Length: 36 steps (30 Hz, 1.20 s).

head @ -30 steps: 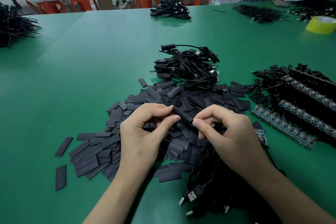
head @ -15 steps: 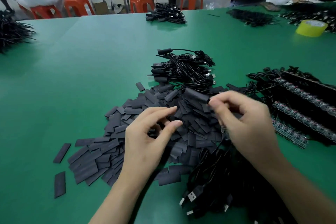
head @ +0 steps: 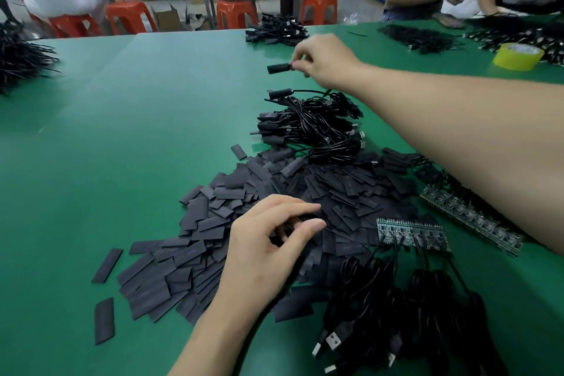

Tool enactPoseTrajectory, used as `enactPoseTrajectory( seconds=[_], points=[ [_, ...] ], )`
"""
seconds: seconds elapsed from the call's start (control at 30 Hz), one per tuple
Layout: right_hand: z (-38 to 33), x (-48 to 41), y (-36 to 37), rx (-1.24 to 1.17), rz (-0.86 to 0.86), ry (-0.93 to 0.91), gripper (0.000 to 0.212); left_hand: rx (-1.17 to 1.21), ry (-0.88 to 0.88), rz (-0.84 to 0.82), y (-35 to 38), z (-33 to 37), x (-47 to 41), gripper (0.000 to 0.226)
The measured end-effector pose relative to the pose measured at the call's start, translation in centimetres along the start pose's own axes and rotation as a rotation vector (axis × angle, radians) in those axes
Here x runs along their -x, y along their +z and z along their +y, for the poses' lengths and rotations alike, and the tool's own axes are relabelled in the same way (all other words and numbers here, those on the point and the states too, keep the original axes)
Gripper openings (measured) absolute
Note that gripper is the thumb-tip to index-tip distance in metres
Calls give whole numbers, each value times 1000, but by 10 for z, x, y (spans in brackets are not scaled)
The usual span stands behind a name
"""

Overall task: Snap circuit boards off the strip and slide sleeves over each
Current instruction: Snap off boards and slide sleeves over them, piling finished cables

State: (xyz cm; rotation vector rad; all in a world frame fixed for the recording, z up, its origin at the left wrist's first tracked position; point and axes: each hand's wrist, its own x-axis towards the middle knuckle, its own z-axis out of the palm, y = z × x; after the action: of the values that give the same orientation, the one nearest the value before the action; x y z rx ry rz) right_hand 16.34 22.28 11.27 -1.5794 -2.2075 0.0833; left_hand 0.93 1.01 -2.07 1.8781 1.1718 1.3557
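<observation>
Even, bright overhead light; soft shadows; wide-angle bending at edges; background perhaps slightly soft

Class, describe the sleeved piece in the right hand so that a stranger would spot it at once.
On the green table, find the tangled cable pile in the middle. Just beyond it the right hand pinches a short black sleeved piece by one end. Unlike the flat sleeves heaped nearer, it is plump and tube-shaped.

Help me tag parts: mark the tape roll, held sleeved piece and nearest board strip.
tape roll (head: 515, 62): head view, yellow outer wall.
sleeved piece (head: 278, 68): head view, sleeve middle.
board strip (head: 412, 233): head view, strip middle.
</observation>
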Motion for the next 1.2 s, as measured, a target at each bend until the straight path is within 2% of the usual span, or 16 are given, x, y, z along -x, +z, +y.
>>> enactPoseTrajectory(
  seconds=[0.07,0.17,0.3,0.43,0.47,0.57,0.63,0.77,0.87,0.93,1.07,1.2],
  points=[
    [2,-1,16,56,-125,48,32,-1,-5,-13,0,0,0,20],
    [5,10,31,38,-164,74,38,-15,-13,-24,0,-1,-1,16],
    [28,50,24,-79,-56,96,31,-36,-6,-46,1,-2,-1,13],
    [38,126,-2,13,122,25,12,-53,9,-49,1,-2,-2,21],
    [39,146,-9,23,85,35,9,-65,13,-52,2,-1,-2,22],
    [35,195,-23,70,-304,151,12,-122,40,-68,3,-2,0,17],
    [35,216,-22,198,-470,173,22,-186,61,-73,4,-1,2,16],
    [39,237,-12,346,-474,156,39,-477,237,-60,2,7,1,23],
    [44,241,-8,329,-453,150,34,-578,307,-135,8,22,-9,25],
    [48,241,-8,266,-447,166,26,-576,245,-267,18,32,-19,26],
    [58,243,-16,-56,-423,234,24,-467,39,-467,42,34,-37,29],
    [64,243,-20,-409,-317,203,21,-79,-214,-453,58,29,-47,19]
  ],
)
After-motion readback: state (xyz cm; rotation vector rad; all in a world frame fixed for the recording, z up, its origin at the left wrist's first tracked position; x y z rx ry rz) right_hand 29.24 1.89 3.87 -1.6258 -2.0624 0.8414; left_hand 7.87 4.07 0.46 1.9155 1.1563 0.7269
